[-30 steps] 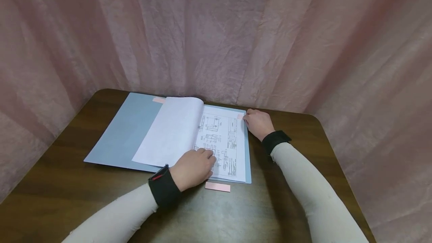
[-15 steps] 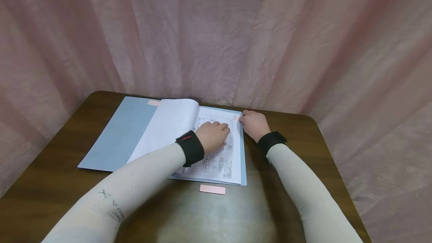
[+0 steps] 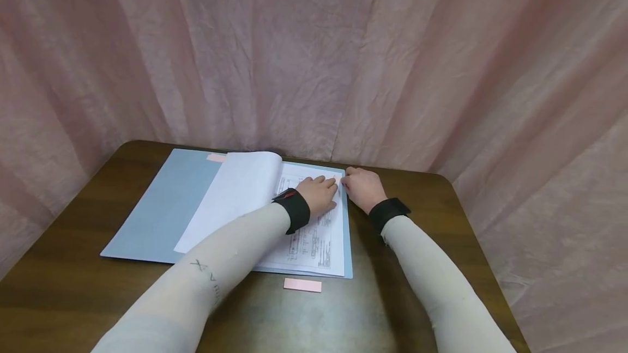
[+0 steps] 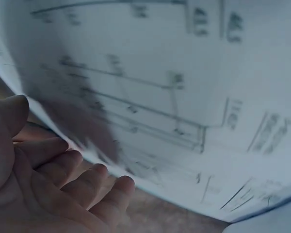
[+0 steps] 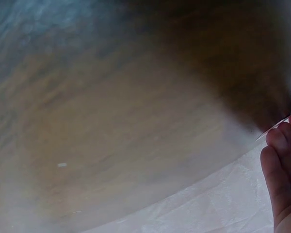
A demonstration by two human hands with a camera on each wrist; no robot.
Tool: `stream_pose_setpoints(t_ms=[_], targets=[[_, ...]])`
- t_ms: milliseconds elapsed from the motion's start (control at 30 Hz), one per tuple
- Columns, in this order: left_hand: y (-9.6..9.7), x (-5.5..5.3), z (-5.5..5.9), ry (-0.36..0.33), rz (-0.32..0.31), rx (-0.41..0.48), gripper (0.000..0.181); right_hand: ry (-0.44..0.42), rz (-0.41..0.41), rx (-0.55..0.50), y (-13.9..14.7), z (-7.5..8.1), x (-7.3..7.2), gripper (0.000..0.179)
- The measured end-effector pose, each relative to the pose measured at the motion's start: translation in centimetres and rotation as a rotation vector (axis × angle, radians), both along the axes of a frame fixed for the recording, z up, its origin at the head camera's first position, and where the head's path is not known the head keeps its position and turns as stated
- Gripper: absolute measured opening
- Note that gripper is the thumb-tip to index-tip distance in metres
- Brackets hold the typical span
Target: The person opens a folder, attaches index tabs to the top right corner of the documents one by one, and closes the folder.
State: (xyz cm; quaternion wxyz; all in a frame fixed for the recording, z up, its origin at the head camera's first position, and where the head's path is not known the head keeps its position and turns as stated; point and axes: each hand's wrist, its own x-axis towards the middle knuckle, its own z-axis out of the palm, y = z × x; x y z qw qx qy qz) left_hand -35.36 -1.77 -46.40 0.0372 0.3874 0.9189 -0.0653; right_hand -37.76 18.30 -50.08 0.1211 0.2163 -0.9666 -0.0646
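A pale blue folder (image 3: 152,206) lies spread on the table, holding white pages. One page (image 3: 235,195) is turned over to the left; the right-hand page (image 3: 314,260) carries printed technical drawings. My left hand (image 3: 318,195) lies across the drawing page, fingers extended toward its upper right corner; in the left wrist view its fingers (image 4: 111,194) are relaxed beside the printed sheet. At that corner my right hand (image 3: 363,187) pinches a pink sticky note (image 3: 337,177), mostly hidden by the fingers. The right wrist view shows its fingers (image 5: 279,165) at a thin edge.
A pink sticky-note pad (image 3: 302,285) lies on the dark wooden table (image 3: 343,320) in front of the folder. Another pink strip (image 3: 216,157) sticks out from the turned page. A pink curtain (image 3: 304,59) hangs right behind the table's back edge.
My left hand has moved from the lower part of the drawing page up and right to its upper corner. The right hand stays at that corner. The head view has shifted slightly.
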Motion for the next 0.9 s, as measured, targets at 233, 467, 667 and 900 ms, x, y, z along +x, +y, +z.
stream_pose_setpoints(t_ms=[233, 467, 667, 900], targets=[[0.2, -0.9, -0.5, -0.023, 0.039, 0.016, 0.062, 0.010, 0.010, 0.010, -0.2, 0.4, 0.2, 0.011], [0.5, -2.2, -0.6, -0.032, 0.084, 0.053, 0.061, 0.030, 0.015, 0.021, -0.2, 0.4, -0.1, 0.011], [0.9, -3.0, -1.1, -0.046, 0.111, 0.065, 0.062, 0.027, 0.008, 0.023, -0.1, 0.3, -0.1, 0.012], [1.2, -2.5, -1.0, -0.022, 0.101, 0.054, 0.065, 0.008, -0.018, 0.036, 0.0, 0.7, 0.0, 0.016]])
